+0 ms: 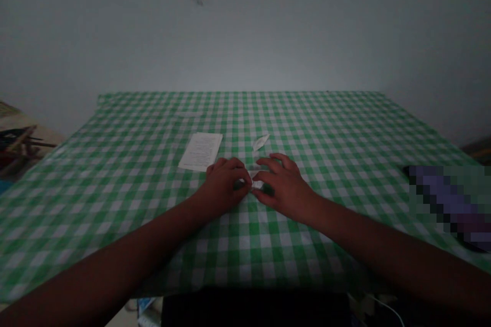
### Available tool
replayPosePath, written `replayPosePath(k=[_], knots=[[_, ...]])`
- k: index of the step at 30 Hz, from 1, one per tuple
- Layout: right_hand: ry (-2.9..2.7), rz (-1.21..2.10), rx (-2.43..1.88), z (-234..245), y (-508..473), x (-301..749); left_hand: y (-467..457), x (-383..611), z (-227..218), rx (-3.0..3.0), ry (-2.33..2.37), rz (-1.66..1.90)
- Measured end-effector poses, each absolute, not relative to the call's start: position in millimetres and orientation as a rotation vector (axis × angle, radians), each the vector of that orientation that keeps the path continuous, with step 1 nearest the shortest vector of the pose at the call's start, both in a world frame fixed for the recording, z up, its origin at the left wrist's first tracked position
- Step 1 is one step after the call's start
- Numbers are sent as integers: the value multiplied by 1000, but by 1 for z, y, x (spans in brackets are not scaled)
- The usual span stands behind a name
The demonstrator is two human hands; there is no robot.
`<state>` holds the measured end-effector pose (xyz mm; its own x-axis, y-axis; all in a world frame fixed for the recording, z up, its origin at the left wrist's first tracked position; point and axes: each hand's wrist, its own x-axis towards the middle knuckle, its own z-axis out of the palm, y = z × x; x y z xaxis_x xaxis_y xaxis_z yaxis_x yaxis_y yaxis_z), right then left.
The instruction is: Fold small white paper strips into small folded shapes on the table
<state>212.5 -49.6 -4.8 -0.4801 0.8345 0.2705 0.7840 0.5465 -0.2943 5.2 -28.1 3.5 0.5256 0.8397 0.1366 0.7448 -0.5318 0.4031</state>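
A small piece of printed paper (258, 184) lies between my two hands, low over the checked cloth. Thumb and fingertips of my left hand (229, 184) pinch its left side. My right hand (286, 182) has thumb and index finger at the paper's right part, with the other fingers raised and spread. Much of the paper is hidden by the fingers. Just beyond my left hand rests a stack of printed paper sheets (201, 151). Farther out, past my right fingertips, sits a small folded paper piece (261, 141) with pointed ends.
A green and white checked tablecloth (326, 127) covers the table, which meets a pale wall (245, 36) at the back. Toward the right edge lies a dark, pixelated flat object (448, 204). Dim clutter (23, 143) stands beyond the table's left side.
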Motion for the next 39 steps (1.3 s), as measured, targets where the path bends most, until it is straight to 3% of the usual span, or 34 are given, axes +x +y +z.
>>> replayPosePath(k=[11, 19, 26, 39], knots=[[-2384, 220, -1316, -6, -49, 214, -18, -5, 13, 2524, 1501, 422], [-2430, 258, -1249, 0, -47, 220, -21, -7, 12, 2694, 852, 391], [-2478, 227, -1127, 0, -47, 223, -11, -7, 10, 2915, 804, 241], [-2523, 34, -1021, 4, -45, 219, -10, -11, 13, 2903, 725, 320]])
